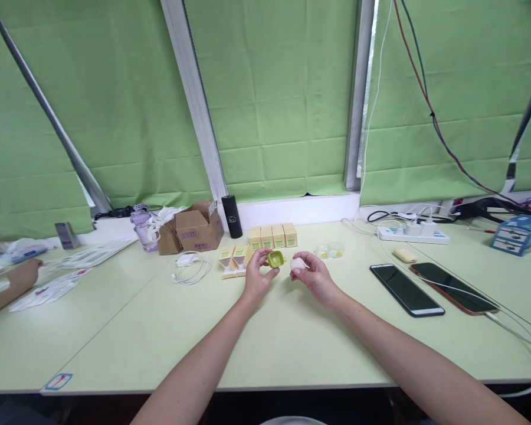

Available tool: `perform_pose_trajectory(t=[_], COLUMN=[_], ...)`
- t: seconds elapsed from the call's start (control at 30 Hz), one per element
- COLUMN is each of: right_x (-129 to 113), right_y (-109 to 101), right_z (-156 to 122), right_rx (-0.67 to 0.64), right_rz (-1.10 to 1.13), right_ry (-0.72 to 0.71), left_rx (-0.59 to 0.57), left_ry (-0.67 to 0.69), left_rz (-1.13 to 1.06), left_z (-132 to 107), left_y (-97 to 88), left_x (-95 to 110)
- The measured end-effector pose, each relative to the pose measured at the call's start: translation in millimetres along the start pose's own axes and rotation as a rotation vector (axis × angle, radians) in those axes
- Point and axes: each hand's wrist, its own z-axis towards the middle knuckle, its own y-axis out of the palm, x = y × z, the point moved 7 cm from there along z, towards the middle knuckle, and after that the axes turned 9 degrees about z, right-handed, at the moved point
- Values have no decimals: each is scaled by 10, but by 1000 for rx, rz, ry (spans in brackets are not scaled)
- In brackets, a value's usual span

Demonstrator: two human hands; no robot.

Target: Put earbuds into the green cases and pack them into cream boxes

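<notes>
Held between the thumb and fingers of my left hand (259, 273) is a small green cup-like container (276, 258), its hollow side facing me. My right hand (315, 276) pinches a small whitish, rounded piece (298, 265), too small to name surely. The two hands are apart, a little above the table (265, 348). Behind them stands a row of small yellowish boxes (272, 236) with green squares on their fronts. Left of my left hand are opened boxes of the same kind (233, 260). Clear small containers with yellow bits (330, 251) lie behind my right hand.
Two phones (406, 289) and a power strip (412, 232) with cables are on the right. A cardboard box (199, 226), a black bottle (232, 216) and a white charger cable (192, 268) stand left. Another person's hand (24, 276) is at the far left.
</notes>
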Motion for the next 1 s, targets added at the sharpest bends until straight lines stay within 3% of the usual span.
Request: perform_pose_trajectory(t=[0.23, 0.47, 0.73, 1.0], right_x=[-2, 6, -60, -132], right_y=[-28, -107, -90, -76], right_z=[25, 74, 56, 56], right_rx=[39, 57, 72, 86], right_rz=[-52, 135, 47, -188], right_ry=[7, 135, 46, -52], left_rx=[-2, 24, 16, -21], left_ry=[10, 31, 63, 110], left_rz=[23, 80, 127, 186], left_z=[-13, -14, -12, -65], left_y=[5, -18, -16, 37], left_x=[4, -1, 35, 126])
